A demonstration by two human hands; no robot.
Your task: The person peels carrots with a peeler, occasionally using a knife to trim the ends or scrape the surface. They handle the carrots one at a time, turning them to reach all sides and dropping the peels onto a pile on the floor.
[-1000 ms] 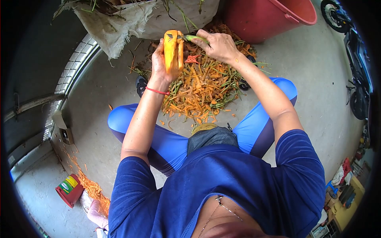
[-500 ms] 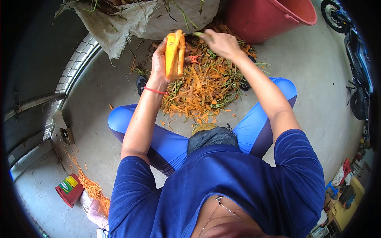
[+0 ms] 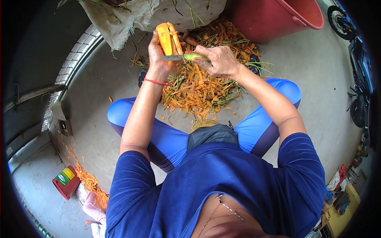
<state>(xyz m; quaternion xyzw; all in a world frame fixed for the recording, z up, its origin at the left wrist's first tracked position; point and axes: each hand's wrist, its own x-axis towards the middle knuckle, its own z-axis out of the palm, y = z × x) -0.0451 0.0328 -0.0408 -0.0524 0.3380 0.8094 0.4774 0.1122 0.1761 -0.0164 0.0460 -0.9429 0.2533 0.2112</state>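
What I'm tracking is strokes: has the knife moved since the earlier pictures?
Yes: judged against the red bucket, the knife has moved lower in the view.

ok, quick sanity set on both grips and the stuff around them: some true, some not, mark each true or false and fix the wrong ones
1. The right grip holds a green-handled knife. True.
2. A red bracelet is on the right wrist. False: the red bracelet is on the left wrist.
3. The left grip holds an orange root vegetable. True.
4. The heap of peelings lies inside the large red bucket. False: the heap of peelings lies on the floor; the large red bucket stands beyond it.
5. A motorcycle is at the right edge of the view. True.
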